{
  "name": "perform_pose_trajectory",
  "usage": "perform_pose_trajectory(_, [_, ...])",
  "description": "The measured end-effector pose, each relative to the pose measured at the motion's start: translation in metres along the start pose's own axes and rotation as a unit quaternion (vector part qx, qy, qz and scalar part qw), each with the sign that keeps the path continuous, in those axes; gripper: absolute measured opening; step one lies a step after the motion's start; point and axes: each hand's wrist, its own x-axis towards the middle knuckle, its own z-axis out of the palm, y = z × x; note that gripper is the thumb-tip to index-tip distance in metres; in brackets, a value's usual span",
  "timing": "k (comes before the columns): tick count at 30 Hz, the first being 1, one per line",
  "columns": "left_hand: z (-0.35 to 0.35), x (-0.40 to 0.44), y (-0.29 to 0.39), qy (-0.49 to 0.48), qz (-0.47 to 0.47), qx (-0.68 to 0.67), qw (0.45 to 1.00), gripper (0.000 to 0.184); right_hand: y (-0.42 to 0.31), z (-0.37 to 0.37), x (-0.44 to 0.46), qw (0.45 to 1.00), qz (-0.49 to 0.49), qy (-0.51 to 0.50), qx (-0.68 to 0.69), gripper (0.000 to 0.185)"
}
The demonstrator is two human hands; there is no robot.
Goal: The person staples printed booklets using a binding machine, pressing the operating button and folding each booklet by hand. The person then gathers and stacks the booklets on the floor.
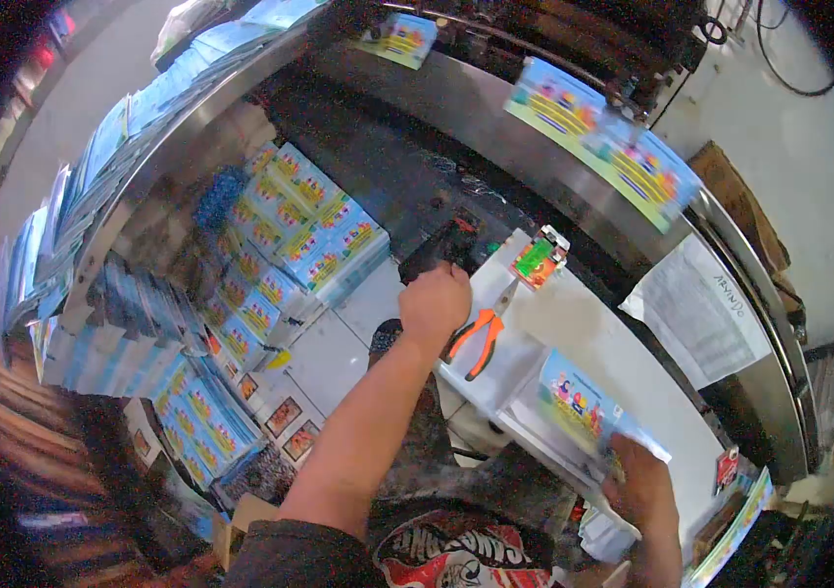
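My left hand [434, 302] is closed in a fist against a black object [437, 250] beside the white table; whatever its fingers hold is hidden. At the right end of a blue picture booklet [574, 397], my right hand [640, 482] grips the edge, slightly blurred. The booklet lies tilted at the near edge of the white table [623, 358], with white pages showing beneath its cover. Between my hands, orange-handled pliers [476, 343] lie on the table. A small red and green box [539, 258] stands beyond them.
Several stacks of printed blue sheets [314, 220] stand on the tiled floor [339, 343] to the left. More booklets [118, 147] line a metal ledge. Booklets [598, 137] ride along the curved metal rail opposite, near a handwritten paper sheet [701, 314].
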Motion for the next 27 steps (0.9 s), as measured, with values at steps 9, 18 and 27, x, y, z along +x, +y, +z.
perform_pose_trajectory(9, [-0.003, 0.000, 0.000, -0.013, 0.023, 0.003, 1.000, 0.038, 0.122, -0.130, 0.019, 0.941, 0.168, 0.292, -0.017, 0.034])
perform_pose_trajectory(18, [-0.005, -0.001, 0.004, 0.009, 0.021, 0.023, 0.999, 0.039, 0.160, -0.149, 0.163, 0.858, 0.014, 0.456, -0.236, 0.058])
perform_pose_trajectory(27, [-0.005, -0.002, 0.005, -0.015, -0.006, 0.008, 1.000, 0.040, 0.079, -0.022, 0.085, 0.985, 0.095, 0.134, -0.059, 0.035])
